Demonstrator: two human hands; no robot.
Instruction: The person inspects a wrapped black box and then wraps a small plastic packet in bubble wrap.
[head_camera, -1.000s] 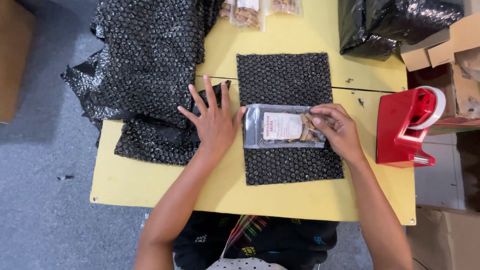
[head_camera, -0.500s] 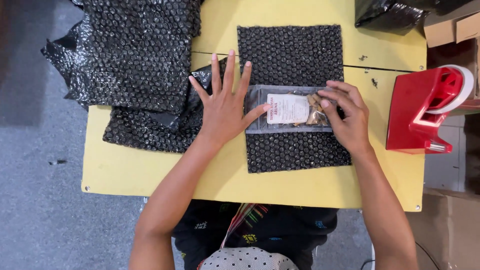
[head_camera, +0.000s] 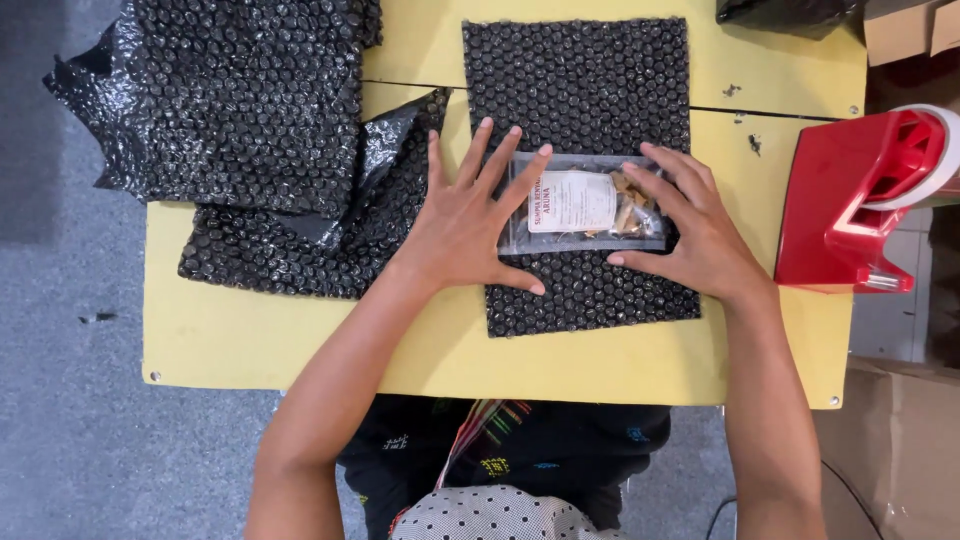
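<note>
Head cam, looking down at a yellow table (head_camera: 300, 350). A clear plastic packet (head_camera: 585, 203) w/ a white label and brownish bits inside lay flat on a black bubble wrap sheet (head_camera: 580, 90), roughly mid-sheet, nearer the person's edge than the far one.

Left hand (head_camera: 465, 225) was flat, palm down, fingers spread wide, fingertips on the packet's left end; thumb rested on the wrap just below it. Right hand (head_camera: 700, 235) was also flat and spread, fingers over the packet's right end, thumb on the wrap at the lower right corner. Both hands lay open, pressing down, not clamped round anything; apart from each other w/ the packet's label showing between them.

Handling, as a judgement: packet looked light and thin, film prob. slick and crinkly, contents loose and maybe brittle, so squeezing the middle could crush them. Best hold seemed to be the sealed end edges, pinched, or flat pressure as shown. The wrap sheet was soft, floppy, cushioned, prob. easy to fold from a free edge or corner.

Rest: more black bubble wrap pieces (head_camera: 250, 110) were piled at the table's left, overlapping each other. A red tape dispenser (head_camera: 860, 200) stood at the right edge, near the right hand but not touching. Cardboard boxes (head_camera: 905, 30) at the upper right.
</note>
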